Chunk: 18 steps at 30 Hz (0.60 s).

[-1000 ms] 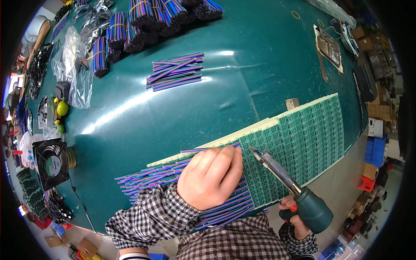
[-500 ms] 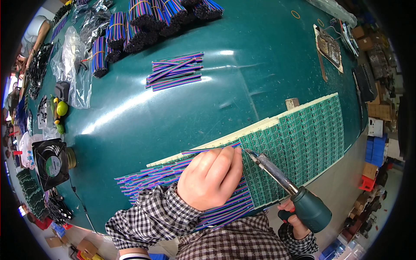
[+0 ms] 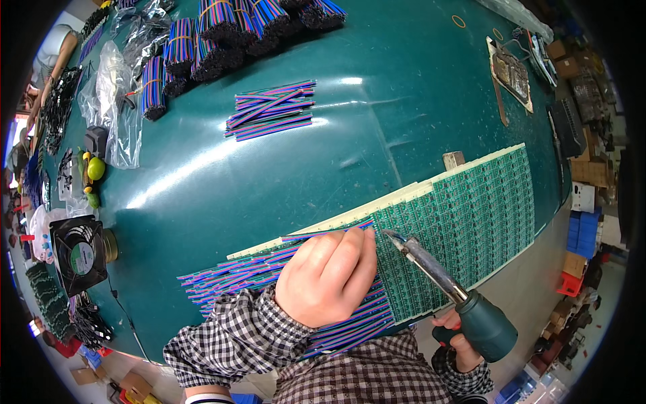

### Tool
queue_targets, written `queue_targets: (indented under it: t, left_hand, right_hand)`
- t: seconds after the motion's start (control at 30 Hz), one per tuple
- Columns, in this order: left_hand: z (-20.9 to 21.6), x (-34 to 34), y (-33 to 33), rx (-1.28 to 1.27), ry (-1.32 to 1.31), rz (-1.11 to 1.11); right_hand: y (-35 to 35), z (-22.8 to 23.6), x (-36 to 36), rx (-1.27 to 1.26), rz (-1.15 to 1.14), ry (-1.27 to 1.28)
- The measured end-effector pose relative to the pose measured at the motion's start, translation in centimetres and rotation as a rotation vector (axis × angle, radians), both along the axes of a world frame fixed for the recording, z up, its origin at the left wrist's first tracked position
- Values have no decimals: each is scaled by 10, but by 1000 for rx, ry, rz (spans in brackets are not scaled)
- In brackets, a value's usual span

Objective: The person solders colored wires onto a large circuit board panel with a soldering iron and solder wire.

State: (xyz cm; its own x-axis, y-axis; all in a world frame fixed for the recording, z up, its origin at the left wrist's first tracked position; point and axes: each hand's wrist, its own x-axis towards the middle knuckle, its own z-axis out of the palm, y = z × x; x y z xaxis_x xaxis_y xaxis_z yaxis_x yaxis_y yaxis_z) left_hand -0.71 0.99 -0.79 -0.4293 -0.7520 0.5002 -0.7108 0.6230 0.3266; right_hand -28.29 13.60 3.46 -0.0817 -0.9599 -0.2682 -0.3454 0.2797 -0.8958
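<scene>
My left hand [image 3: 326, 277] pinches a multi-coloured flat ribbon wire [image 3: 303, 236], its end at the edge of a green circuit board panel [image 3: 481, 212]. In my right hand [image 3: 463, 351] is a dark green soldering gun [image 3: 486, 326] with a metal barrel. Its tip is over the panel, slightly right of my left fingertips and apart from the wire end. Many similar wires [image 3: 235, 283] lie in rows beneath and beside my left hand, ending along the panel's left part. My left palm hides some of them.
Loose wires [image 3: 272, 111] lie farther back, with bundled wires [image 3: 219, 23] behind them. A black fan [image 3: 79, 256] stands at the left. A small block [image 3: 453, 160] touches the panel's far edge. A worn plate [image 3: 511, 74] lies at the far right. Another person's arm [image 3: 64, 57] shows far left.
The soldering gun's tip has shifted slightly right, away from the wire end at my left fingertips. My left hand and the wire stay in place.
</scene>
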Motion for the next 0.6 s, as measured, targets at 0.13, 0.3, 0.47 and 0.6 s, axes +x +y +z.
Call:
queue_targets:
  t: [0.13, 0.3, 0.47, 0.6]
  left_hand:
    - [-1, -1, -1, 3, 2, -5]
    - [2, -1, -2, 11, 1, -5]
    - [19, 5, 6, 230, -23, -16]
    - [72, 47, 14, 430, 256, 16]
  right_hand:
    - [-1, 1, 5, 42, -127, -166]
    - [-6, -1, 5, -8, -141, -343]
    - [-23, -9, 8, -141, -261, -668]
    - [-36, -13, -7, -284, -222, -610]
